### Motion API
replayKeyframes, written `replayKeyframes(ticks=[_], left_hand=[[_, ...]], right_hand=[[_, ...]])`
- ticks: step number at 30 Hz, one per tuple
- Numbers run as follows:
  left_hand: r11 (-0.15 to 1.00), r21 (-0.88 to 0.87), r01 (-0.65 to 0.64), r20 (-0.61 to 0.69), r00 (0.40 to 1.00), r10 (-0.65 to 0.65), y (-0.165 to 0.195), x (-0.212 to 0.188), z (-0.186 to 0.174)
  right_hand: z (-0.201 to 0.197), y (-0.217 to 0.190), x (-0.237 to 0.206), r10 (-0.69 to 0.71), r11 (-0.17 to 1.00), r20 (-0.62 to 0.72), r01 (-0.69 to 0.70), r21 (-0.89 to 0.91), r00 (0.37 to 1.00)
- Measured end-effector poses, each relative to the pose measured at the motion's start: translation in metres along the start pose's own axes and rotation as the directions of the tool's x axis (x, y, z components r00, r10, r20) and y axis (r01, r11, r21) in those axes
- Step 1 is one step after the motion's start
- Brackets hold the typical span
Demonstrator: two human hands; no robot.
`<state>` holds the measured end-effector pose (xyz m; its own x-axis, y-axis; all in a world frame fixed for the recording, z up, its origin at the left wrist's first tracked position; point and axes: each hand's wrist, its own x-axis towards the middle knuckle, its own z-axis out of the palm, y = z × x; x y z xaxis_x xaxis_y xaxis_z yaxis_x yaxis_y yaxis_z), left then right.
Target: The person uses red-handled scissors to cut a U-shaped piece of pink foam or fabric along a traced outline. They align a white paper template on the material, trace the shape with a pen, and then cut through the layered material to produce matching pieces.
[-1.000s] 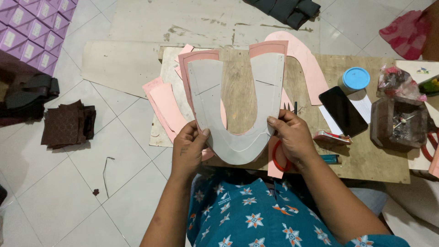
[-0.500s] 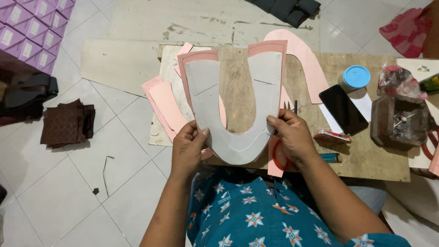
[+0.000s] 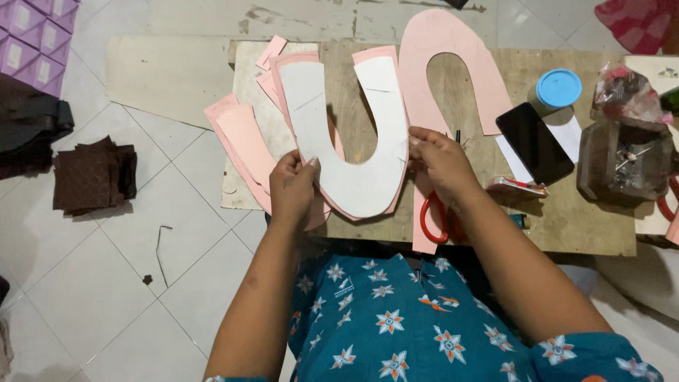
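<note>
- While we hold it just above the wooden board point(image 3: 566, 219), the white U-shaped pattern piece point(image 3: 350, 141) lies stacked on a matching pink U-shaped piece point(image 3: 385, 56), whose edges peek out along both legs.
- Our left hand point(image 3: 293, 187) is closed on the left side of the curve, thumb on top; our right hand point(image 3: 438, 159) pinches the right leg likewise.
- The two layers look roughly aligned, so the matching seems mostly done; nothing shows them fastened or trimmed.
- Red-handled scissors point(image 3: 435, 219) lie untouched under our right wrist, and a larger pink U-shaped cutout point(image 3: 453, 42) rests beyond.
</note>
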<state>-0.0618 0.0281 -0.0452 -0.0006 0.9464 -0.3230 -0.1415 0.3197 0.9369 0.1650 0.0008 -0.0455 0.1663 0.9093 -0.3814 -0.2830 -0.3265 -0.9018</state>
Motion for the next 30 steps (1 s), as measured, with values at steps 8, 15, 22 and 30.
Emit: replayKeyframes(ticks=[8, 15, 22, 30], left_hand=[[0.996, 0.04, 0.081, -0.05, 0.996, -0.079, 0.0, 0.009, 0.007], [0.998, 0.007, 0.058, -0.016, 0.998, -0.057, -0.002, 0.011, 0.008], [0.854, 0.496, -0.161, -0.043, 0.977, 0.209, 0.009, 0.007, -0.003], [0.418, 0.754, -0.508, 0.17, 0.765, 0.622, -0.019, -0.005, -0.005]], right_hand=[[0.0, 0.004, -0.009, -0.211, 0.8, 0.028, 0.189, -0.569, 0.977], [0.008, 0.024, -0.018, -0.438, 0.226, 0.469, 0.599, -0.768, 0.767], [0.006, 0.025, -0.017, -0.385, 0.2, 0.459, 0.558, -0.805, 0.801], [0.006, 0.027, -0.017, -0.36, 0.23, 0.44, 0.535, -0.813, 0.823]])
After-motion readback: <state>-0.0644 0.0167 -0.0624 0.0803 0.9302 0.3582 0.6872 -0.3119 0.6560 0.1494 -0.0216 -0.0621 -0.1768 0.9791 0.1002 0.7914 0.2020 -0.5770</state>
